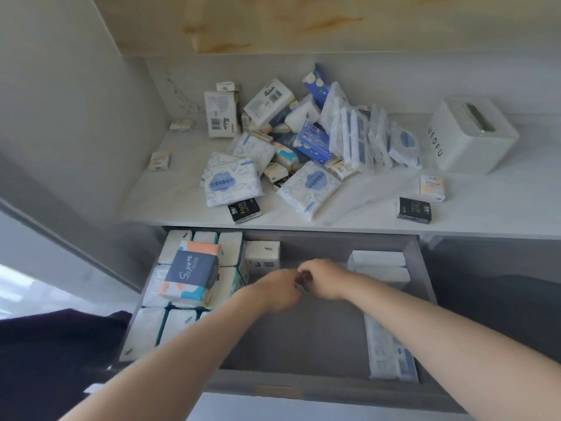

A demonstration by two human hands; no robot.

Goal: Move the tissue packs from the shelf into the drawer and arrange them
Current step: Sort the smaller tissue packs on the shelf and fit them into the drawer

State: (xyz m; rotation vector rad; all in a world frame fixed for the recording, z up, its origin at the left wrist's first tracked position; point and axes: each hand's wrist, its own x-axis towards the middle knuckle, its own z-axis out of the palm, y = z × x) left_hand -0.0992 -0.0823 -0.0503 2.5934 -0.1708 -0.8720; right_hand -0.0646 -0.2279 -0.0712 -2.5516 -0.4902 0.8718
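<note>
1. An open grey drawer (303, 387) lies at 6 o'clock beneath a white shelf (379, 208); loose tissue packs (303, 141) are heaped on the shelf at 12 o'clock, not yet moved
2. Both hands meet over the drawer's bare middle: the left hand (276, 288) and right hand (323, 278) have curled fingers, pinching a small dark item (305, 280) between them; I cannot tell what it is
3. Stowed packs (188, 268) stand in tight rows at 9 o'clock, probably to save room; a few white packs (379, 265) line the 3 o'clock wall
4. A white tissue box (473, 135) sits on the shelf at 2 o'clock
</note>
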